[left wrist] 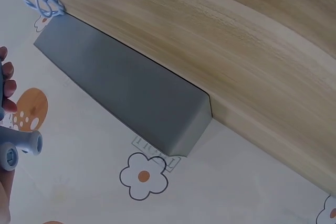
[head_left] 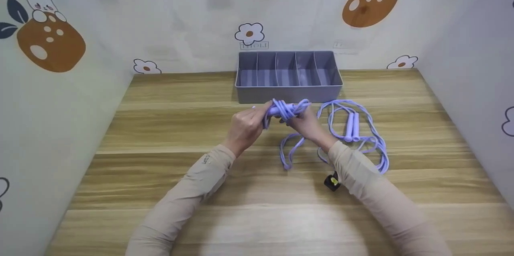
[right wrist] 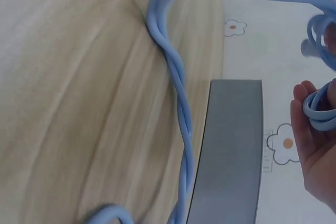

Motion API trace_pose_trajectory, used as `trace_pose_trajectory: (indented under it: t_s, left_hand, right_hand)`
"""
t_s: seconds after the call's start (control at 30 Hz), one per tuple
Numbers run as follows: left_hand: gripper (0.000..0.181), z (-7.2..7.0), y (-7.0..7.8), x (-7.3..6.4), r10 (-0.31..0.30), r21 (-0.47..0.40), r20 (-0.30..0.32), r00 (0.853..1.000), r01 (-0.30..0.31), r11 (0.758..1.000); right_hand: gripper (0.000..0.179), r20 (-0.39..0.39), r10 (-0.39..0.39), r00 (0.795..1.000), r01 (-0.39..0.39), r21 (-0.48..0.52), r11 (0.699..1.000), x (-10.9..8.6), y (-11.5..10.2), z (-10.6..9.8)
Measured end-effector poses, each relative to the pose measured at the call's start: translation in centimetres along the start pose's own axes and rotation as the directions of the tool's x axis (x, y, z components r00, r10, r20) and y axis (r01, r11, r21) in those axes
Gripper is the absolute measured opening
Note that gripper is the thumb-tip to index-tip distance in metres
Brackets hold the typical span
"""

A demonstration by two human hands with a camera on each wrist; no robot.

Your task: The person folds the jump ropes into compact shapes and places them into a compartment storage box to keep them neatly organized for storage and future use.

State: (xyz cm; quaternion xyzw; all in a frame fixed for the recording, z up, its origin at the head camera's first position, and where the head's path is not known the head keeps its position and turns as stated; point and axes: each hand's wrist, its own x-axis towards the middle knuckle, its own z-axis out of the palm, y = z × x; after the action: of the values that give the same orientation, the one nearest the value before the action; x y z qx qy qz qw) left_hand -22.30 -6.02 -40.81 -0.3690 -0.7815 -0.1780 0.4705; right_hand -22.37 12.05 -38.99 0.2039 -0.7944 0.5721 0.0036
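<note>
Both hands hold a light purple jump rope between them, in front of the grey box in the head view. Its cord is wound in a bundle (head_left: 286, 110) around the handles. My left hand (head_left: 245, 125) grips the left end of the bundle; two handle ends (left wrist: 32, 142) show at the edge of the left wrist view. My right hand (head_left: 309, 125) grips the right side, fingers partly hidden by cord. In the right wrist view, a twisted length of cord (right wrist: 181, 93) arcs down past the box. On the table, right of the hands, lies a second jump rope (head_left: 373, 123), its two handles side by side.
A grey box (head_left: 289, 94) with several compartments stands at the back of the wooden table (head_left: 168, 127), against a patterned wall (head_left: 192, 27). A small black object (head_left: 332, 181) shows beside the right sleeve. Loops of cord (head_left: 286, 159) lie under the right forearm.
</note>
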Motion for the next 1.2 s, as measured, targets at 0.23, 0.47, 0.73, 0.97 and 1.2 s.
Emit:
trace_pose_trajectory:
  t_s: [0.23,0.47,0.73,0.97,1.2]
  left_hand:
    - [0.032,0.4,-0.2,0.1,-0.069,0.024,-0.010,0.998,0.069,0.997]
    - [0.034,0.2,-0.4,0.0,-0.191,0.039,0.031,0.981,0.190,0.981]
    - [0.038,-0.2,-1.1,0.0,-0.321,0.034,0.075,0.944,0.319,0.947]
    - [0.038,-0.5,-1.7,0.0,-0.395,0.033,0.087,0.915,0.393,0.919]
    - [0.041,-0.9,-2.4,0.1,-0.503,0.024,0.109,0.857,0.504,0.864]
  right_hand:
    - [0.012,-0.032,-0.036,0.999,0.034,-0.069,0.997,-0.6,-0.6,1.1]
    - [0.023,-0.036,-0.069,0.997,0.066,-0.077,0.995,-1.4,-0.7,1.9]
    - [0.042,-0.034,0.107,0.994,-0.100,0.156,0.983,-1.8,1.6,2.6]
    - [0.048,-0.081,0.212,0.974,-0.175,0.327,0.929,-2.5,0.7,2.8]
    - [0.057,-0.050,0.283,0.958,-0.240,0.404,0.883,-3.1,0.0,2.9]
